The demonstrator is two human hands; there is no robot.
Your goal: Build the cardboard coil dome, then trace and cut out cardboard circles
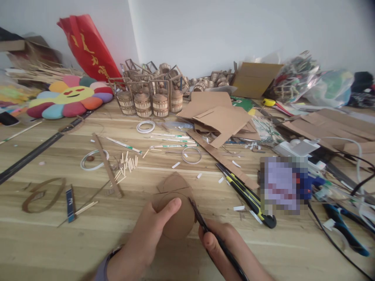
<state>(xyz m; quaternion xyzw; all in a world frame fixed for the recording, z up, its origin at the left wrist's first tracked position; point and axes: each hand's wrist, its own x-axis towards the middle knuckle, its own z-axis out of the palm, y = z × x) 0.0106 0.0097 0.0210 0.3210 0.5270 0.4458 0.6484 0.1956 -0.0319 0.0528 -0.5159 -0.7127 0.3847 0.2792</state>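
Note:
My left hand (149, 226) pinches a piece of brown cardboard (178, 228), thumb on top and fingers hidden underneath. A round outline shows on the cardboard, and a second arc is marked on its pointed far part. My right hand (225, 246) is closed around black scissors (222, 248), whose blades meet the right edge of the cardboard. How far the blades are apart is hard to tell. Right of the hands lies a black and yellow utility knife (249, 197) beside a long cardboard strip (222, 158).
Several small lidded stick buckets (143, 104) stand at the back. Cut cardboard sheets (219, 117) are piled behind the hands. Tape rolls (145, 126), short sticks (129, 162) and paper scraps lie about. Blue-black pliers (345, 228) and a black cable (331, 238) are at the right.

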